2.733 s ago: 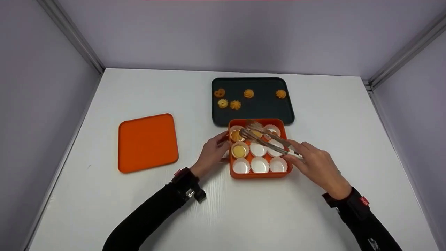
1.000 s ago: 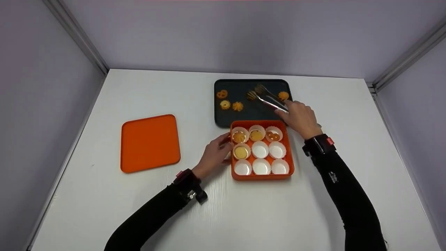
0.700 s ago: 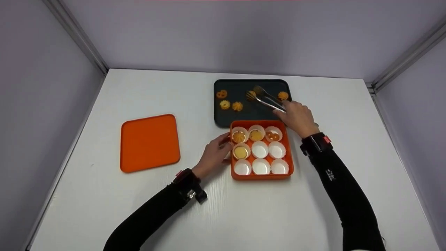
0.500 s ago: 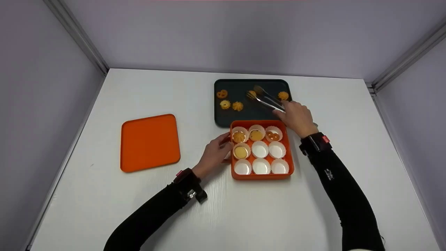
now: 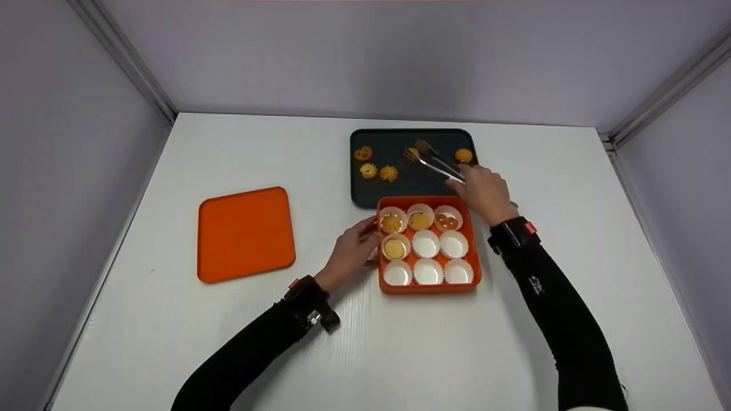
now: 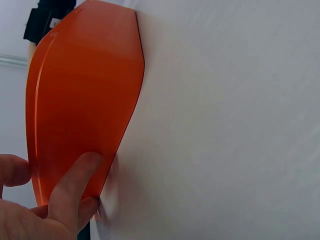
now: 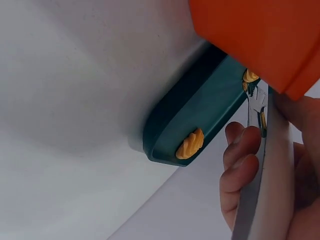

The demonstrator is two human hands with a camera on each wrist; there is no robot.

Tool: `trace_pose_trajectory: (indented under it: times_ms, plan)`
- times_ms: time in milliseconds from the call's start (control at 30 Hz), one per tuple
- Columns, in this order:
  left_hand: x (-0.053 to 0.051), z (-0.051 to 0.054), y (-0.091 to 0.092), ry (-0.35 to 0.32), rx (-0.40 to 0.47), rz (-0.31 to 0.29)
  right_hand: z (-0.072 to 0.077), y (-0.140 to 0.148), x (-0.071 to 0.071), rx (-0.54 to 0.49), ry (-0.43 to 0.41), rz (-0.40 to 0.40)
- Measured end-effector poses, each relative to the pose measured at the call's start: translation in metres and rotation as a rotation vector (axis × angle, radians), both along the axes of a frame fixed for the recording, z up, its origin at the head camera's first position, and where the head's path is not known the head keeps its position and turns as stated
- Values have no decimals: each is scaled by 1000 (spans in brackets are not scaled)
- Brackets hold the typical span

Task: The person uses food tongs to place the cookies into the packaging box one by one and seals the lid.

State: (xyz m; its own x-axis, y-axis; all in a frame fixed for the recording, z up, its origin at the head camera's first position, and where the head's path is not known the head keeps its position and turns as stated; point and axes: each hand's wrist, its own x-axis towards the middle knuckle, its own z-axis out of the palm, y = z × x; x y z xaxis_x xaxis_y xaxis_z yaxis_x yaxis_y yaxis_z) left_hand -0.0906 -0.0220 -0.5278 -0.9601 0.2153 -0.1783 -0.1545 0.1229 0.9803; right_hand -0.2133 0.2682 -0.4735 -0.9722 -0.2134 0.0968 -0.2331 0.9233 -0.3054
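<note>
My left hand (image 5: 351, 251) rests against the left wall of an orange box (image 5: 428, 289), fingertips touching its outside. Several white paper cups (image 5: 426, 244) line the box. Cookies lie in the back-row cups, including a pretzel cookie (image 5: 447, 221), and a round yellow cookie (image 5: 393, 248) is in the middle-left cup. My right hand (image 5: 486, 191) holds metal tongs (image 5: 438, 170) with fork-shaped tips over the dark green baking tray (image 5: 371, 193). The tips stand around a swirl cookie (image 5: 414, 152), which they partly hide. Whether they squeeze it, I cannot tell.
On the tray are another pretzel (image 5: 362, 153), a ring-shaped cookie (image 5: 368, 170), a star-shaped cookie (image 5: 389, 173) and a swirl cookie (image 5: 463, 156) at the right. A flat orange lid (image 5: 245, 235) lies on the white table to the left. Walls stand behind and at both sides.
Earlier the tongs were over the back row of cups in the box. My right hand has carried them back to the tray and barely moved in the last half second. My left hand stays put.
</note>
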Motion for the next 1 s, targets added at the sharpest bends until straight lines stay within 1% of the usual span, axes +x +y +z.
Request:
trace_pose_trajectory:
  times_ms: [200,433,567,667,833,1000]
  plan:
    - [1,0,-1,-4,8,-8,-1,2,4,15,20,3]
    - [2,1,-3,17,-7,-17,-1,7,12,24,57,18]
    - [2,1,-3,2,6,-21,-2,10,16,24,64,11]
    - [2,1,-3,-3,10,-26,-2,14,21,24,79,21]
    - [2,2,-3,3,9,-29,-1,21,31,20,96,39]
    - [2,2,-2,-5,9,-21,0,29,44,15,97,34]
